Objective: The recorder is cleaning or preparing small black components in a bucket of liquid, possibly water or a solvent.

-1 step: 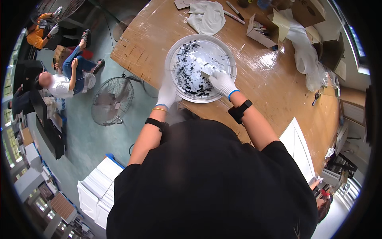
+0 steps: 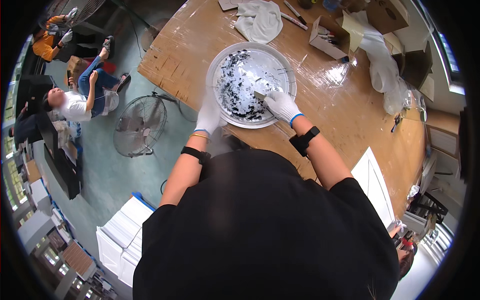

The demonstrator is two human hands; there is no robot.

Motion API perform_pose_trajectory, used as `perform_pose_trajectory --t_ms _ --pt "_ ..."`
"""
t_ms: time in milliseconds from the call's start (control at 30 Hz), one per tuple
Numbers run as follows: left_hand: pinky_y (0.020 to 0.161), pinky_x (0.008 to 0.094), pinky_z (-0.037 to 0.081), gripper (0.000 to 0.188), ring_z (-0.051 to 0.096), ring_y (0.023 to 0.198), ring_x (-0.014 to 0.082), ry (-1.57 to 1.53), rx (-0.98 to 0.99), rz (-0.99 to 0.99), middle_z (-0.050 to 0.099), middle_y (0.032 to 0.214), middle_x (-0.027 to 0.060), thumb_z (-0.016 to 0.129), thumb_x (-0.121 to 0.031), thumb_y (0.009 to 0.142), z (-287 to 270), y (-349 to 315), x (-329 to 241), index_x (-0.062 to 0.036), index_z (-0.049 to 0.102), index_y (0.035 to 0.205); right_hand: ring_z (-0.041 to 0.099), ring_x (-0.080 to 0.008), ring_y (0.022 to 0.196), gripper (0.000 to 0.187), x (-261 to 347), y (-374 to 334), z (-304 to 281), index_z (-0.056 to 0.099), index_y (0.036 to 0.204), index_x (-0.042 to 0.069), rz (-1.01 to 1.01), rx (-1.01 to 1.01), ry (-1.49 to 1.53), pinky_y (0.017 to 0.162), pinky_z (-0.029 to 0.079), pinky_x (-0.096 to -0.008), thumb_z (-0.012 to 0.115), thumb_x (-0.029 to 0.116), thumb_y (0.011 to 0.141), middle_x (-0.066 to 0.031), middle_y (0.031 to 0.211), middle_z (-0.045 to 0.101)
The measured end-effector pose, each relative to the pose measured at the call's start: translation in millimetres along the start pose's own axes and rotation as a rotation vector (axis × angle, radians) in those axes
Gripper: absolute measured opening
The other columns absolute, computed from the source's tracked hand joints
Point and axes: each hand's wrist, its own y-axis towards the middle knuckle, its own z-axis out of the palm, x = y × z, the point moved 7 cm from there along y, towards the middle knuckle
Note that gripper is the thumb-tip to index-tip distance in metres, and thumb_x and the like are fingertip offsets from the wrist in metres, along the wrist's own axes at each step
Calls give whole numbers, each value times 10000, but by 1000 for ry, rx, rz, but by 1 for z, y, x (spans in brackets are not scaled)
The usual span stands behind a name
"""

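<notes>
A round, shiny silver-white pan [image 2: 272,115] sits at the near edge of the wooden table, with dark flakes [image 2: 235,75] scattered mainly over its left half. In a white glove, my left hand [image 2: 209,114] is at the near-left rim, closed around the pan's edge; its fingertips are blurred. My right hand [image 2: 281,106], gloved too, reaches over the near-right part of the pan. Its closed fingers grip a small flat scraper [image 2: 259,95], whose blade points left toward the flakes; the handle is hidden in the glove.
Beyond the pan lie a crumpled white cloth [image 2: 259,22], marker pens [image 2: 294,21] and an open carton [image 2: 327,40]. White sheeting [image 2: 380,65] trails down the table's right side. A floor fan [image 2: 140,125] stands left of the table, near a seated person [image 2: 82,102].
My right hand and the scraper have shifted very slightly to the right. My left hand stays at the pan's rim.
</notes>
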Motion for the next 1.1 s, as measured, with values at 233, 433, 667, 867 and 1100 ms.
perform_pose_trajectory --t_ms 233,433,667,867,1100 --pt "925 335 464 433 585 1115 253 229 -48 43 595 1229 139 511 -160 888 -2 12 26 -99 449 1312 611 -407 899 343 -1 -17 17 640 914 15 44 -69 6 831 469 -463 463 307 887 -239 910 645" --pt "927 336 466 486 587 1107 248 140 -41 -19 585 1234 138 505 -156 901 2 28 55 -117 397 1373 607 -423 895 353 -2 -20 7 637 902 -5 99 -123 -14 832 466 -474 452 295 885 -258 893 640" --pt "842 332 518 460 624 1042 245 229 -5 94 596 1208 135 490 -229 927 4 25 46 -125 396 1365 606 -424 880 347 13 -10 18 630 887 -6 -2 -125 -32 829 459 -486 451 292 893 -259 873 636" --pt "811 319 530 424 628 1019 219 114 1 73 606 1160 124 479 -199 937 4 24 52 -120 407 1347 615 -405 911 320 -20 -29 3 628 966 42 44 -36 -90 823 473 -476 459 304 893 -225 921 654" --pt "815 321 533 404 622 1013 200 187 -4 267 588 1194 108 456 -152 946 8 28 50 -115 404 1345 614 -403 905 331 -1 -37 29 619 966 53 11 45 -87 819 470 -478 442 324 899 -206 928 653"
